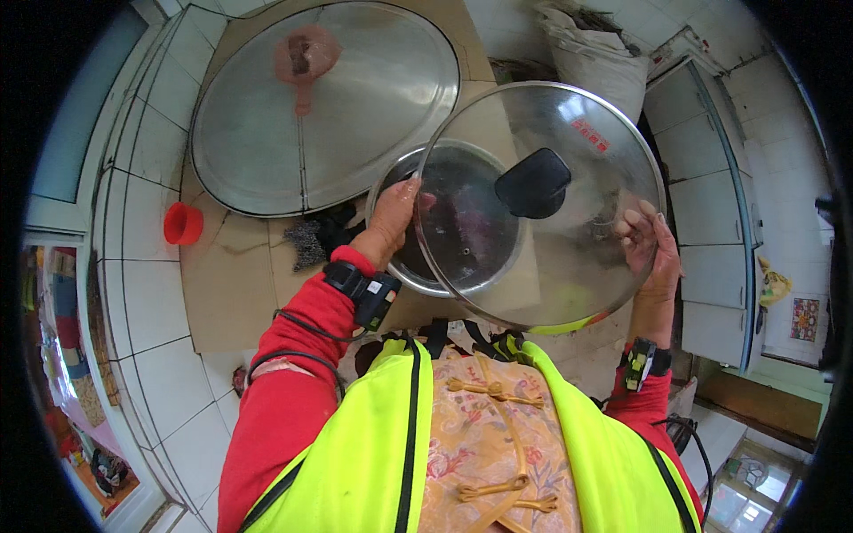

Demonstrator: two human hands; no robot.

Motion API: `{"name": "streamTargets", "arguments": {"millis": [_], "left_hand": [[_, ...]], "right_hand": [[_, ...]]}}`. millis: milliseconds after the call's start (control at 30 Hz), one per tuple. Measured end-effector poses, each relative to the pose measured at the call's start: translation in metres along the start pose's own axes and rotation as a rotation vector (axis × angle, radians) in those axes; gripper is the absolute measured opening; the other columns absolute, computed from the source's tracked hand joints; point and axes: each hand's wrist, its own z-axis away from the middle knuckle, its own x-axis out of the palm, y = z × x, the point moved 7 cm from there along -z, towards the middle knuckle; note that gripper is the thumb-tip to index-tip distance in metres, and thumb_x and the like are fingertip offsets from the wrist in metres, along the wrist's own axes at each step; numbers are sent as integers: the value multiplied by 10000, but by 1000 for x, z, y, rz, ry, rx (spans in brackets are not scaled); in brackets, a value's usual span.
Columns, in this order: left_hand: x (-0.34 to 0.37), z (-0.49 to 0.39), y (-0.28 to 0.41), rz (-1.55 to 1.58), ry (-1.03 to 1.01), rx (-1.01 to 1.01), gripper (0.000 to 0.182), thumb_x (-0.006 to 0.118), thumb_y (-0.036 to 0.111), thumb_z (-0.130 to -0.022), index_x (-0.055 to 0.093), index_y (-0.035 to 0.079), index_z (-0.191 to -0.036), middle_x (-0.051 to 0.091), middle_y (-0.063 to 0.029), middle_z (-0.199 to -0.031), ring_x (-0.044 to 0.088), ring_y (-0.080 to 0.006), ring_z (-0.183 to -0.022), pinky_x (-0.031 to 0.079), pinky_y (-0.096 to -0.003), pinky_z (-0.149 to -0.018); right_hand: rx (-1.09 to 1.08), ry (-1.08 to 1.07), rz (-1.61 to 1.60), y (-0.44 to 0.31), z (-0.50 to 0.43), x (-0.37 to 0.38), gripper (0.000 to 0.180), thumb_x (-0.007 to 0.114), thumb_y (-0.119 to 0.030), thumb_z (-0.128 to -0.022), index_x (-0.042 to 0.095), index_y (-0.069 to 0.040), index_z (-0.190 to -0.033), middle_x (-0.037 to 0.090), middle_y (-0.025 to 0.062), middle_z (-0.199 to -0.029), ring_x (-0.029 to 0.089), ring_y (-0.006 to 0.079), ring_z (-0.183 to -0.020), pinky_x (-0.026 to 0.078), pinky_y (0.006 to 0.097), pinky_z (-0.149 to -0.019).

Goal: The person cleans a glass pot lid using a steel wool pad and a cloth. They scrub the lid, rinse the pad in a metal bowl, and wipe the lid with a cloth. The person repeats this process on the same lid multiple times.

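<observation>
A large round glass pot lid [553, 266] with a metal rim is held up in front of me, its black knob [533, 184] facing me. My left hand [394, 212] grips the lid's left rim. At the right rim, my right hand [650, 250] has its fingers behind the glass and its thumb near the edge. Behind the lid, partly seen through it, stands a round metal basin [393, 174] with a dark inside; what it holds is hard to make out. The lid overlaps the basin's right part.
A wide round metal cover [373, 86] lies at the back left, a pink plastic ladle [303, 63] on it. Near my left forearm are a steel-wool scrubber [305, 246] and a red plastic cap [183, 223]. A white sack [593, 63] and cabinets [706, 220] stand beyond, to the right.
</observation>
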Motion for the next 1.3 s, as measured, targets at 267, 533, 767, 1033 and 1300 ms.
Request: {"name": "streamTargets", "arguments": {"millis": [267,533,767,1033,1300], "left_hand": [[-31,74,113,276,-414,33,374,467,276,-1004,496,11,-1266,638,-208,-1155,689,-313,-908,602,-367,-714],[-82,166,191,83,-143,237,556,363,236,-950,310,4,-1453,535,-290,-1315,648,-404,-1059,608,-391,-815],[-94,192,179,-2,-9,259,494,339,161,-953,368,14,-1424,576,-278,-1262,666,-390,-1025,616,-363,-772],[-79,185,145,103,43,219,467,350,127,-960,367,18,-1413,590,-262,-1244,681,-385,-987,623,-373,-752],[-59,186,131,-13,127,248,499,360,162,-956,342,45,-1440,568,-261,-1284,662,-388,-1036,616,-390,-788]], "right_hand": [[162,-11,-464,115,-46,7,384,535,-384,-994,594,-47,-1170,658,63,-842,630,197,-734,545,276,-616],[325,106,89,230,-80,91,336,576,-342,-970,624,-45,-1120,650,41,-849,616,157,-695,505,282,-605],[-158,-43,1679,274,-58,108,390,683,-185,-798,653,-245,-1183,491,130,-1353,478,392,-1197,500,490,-912],[27,219,777,265,-50,81,394,662,-73,-740,643,-71,-1134,702,127,-968,668,307,-906,542,397,-803],[-526,90,658,192,38,197,584,672,-29,-695,560,-67,-1267,620,173,-1174,599,336,-1105,473,399,-971]]}}
